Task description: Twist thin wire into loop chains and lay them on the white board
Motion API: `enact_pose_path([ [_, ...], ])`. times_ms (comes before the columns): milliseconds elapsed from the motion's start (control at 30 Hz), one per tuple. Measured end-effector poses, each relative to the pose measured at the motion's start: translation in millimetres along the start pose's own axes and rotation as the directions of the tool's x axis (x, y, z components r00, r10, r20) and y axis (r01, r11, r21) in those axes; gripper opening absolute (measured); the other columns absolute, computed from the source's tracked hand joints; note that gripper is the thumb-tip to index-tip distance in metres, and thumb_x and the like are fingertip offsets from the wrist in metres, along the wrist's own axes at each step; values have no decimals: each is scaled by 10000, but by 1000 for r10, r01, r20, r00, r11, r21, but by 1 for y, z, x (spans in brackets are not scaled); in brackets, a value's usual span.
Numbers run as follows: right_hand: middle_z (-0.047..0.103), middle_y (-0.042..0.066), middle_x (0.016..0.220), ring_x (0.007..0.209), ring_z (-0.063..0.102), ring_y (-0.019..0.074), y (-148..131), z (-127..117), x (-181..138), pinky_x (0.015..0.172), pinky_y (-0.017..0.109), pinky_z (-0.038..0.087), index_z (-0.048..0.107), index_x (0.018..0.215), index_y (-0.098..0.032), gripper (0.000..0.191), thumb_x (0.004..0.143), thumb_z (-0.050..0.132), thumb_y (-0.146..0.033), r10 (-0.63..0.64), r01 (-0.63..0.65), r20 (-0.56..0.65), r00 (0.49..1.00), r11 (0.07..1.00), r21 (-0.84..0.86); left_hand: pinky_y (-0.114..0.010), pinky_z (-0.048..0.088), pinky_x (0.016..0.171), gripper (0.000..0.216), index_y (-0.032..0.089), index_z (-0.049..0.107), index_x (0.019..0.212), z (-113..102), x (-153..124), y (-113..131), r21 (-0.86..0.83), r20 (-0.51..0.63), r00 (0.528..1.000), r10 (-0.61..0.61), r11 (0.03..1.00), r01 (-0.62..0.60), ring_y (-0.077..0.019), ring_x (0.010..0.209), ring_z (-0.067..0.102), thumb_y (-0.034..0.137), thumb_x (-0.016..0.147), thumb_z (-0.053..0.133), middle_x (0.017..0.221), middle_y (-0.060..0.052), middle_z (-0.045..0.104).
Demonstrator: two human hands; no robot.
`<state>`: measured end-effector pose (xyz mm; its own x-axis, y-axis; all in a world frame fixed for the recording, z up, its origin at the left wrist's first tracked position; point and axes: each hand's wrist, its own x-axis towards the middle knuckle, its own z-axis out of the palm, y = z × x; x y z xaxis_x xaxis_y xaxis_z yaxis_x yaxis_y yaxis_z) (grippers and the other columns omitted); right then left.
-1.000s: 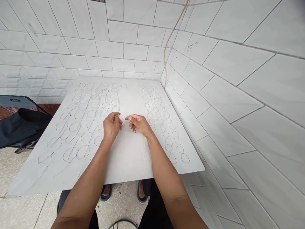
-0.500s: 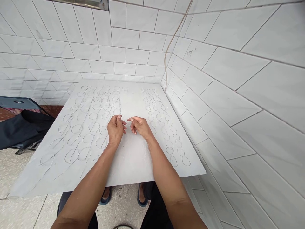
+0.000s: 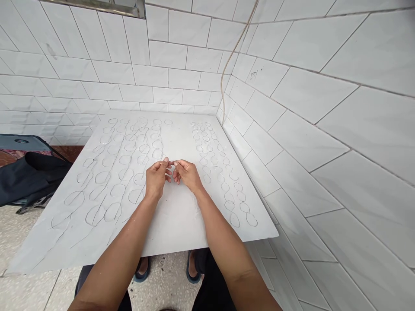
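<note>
Gap btwn the hands is closing vs. a moment ago: R hand (image 3: 188, 175) is now meeting L hand (image 3: 156, 177) at the fingertips, over the mid strip of the board (image 3: 177, 229). Fingers are pinching narrow; can't tell what, if anything, they're holding. L loops (image 3: 104, 214) are lying on the board's L half, L hand being nearer, rows running near edge to far; R loops (image 3: 248, 213) are lining its R side, R hand nearer.
</note>
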<state>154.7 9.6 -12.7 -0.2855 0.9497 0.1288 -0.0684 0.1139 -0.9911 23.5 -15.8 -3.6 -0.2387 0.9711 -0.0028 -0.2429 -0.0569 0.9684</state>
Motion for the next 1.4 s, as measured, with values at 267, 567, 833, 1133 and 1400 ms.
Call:
enact_pose_path([
  [267, 600, -19, 626, 491, 555, 111, -5, 2, -2, 437, 229, 442, 699, 1026, -184, 412, 906, 585, -562, -1, -2, 42, 999, 997, 80, -224, 374, 482, 344, 115, 714, 832, -4, 5, 6, -221, 81, 988, -129, 965, 144, -58, 551, 462, 429, 749, 826, 767, -24, 601],
  [567, 573, -30, 586, 467, 528, 104, -7, 2, -2, 416, 220, 406, 691, 1015, -193, 460, 913, 548, -619, 3, -4, 20, 1000, 999, 41, -234, 331, 446, 355, 121, 692, 809, -2, 3, 10, -172, 97, 989, -114, 977, 129, -65, 535, 451, 450, 757, 813, 717, -11, 578],
  [833, 582, -25, 597, 463, 512, 100, -8, 0, -4, 419, 216, 393, 688, 935, -206, 397, 927, 533, -571, 5, -5, -10, 1000, 997, -71, -241, 343, 427, 344, 136, 684, 770, -4, 4, 8, -86, 72, 993, -98, 991, 104, -75, 516, 441, 460, 763, 798, 719, -27, 596],
  [1133, 530, -37, 545, 439, 446, 98, -6, 3, -4, 432, 225, 374, 651, 808, -215, 351, 921, 553, -532, -17, -9, -184, 983, 990, -139, -276, 432, 466, 547, 139, 697, 916, -4, 2, 9, -1, 52, 995, -80, 997, 80, -138, 603, 586, 676, 852, 613, 880, -109, 676],
  [1400, 564, -26, 601, 451, 492, 108, 1, 7, -1, 405, 223, 377, 647, 867, -220, 368, 926, 529, -563, 12, -38, -281, 960, 996, -86, -274, 504, 526, 285, 141, 718, 925, 2, -3, 4, 6, 100, 993, -62, 998, 62, -140, 692, 616, 359, 755, 787, 1001, -106, 681],
])
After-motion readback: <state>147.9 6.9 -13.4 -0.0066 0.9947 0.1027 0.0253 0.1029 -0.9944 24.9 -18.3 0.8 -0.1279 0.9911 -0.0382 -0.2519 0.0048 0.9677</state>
